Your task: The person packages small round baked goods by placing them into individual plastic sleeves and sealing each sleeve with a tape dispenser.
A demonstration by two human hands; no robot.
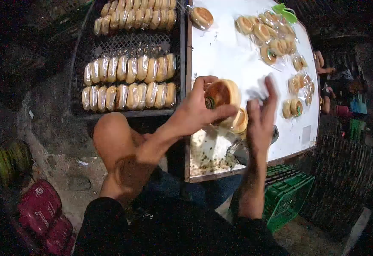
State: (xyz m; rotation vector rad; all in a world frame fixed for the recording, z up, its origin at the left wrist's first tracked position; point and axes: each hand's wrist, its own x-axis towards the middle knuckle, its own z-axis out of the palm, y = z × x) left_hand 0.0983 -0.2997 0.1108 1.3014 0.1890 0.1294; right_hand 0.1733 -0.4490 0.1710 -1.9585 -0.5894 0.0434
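Note:
My left hand (195, 106) grips a round bun (224, 94) with a browned top, thumb across its lower side and fingers behind it. A small dark green patch shows on the bun near my fingers. Just below it, a second bun (240, 121) in clear wrap sits between my two hands. My right hand (261, 117) is raised over the white table (227, 51), its fingers apart and slightly blurred, with nothing in them. Under that hand lies a dark, shiny object (239, 153), partly hidden by the wrist.
A black crate (126, 42) on the left holds rows of wrapped buns (128, 96). More wrapped buns (280, 45) lie at the table's far right, near a bright green piece (285, 13). One bun (202, 18) sits at the far edge. A green crate (291, 192) stands below right.

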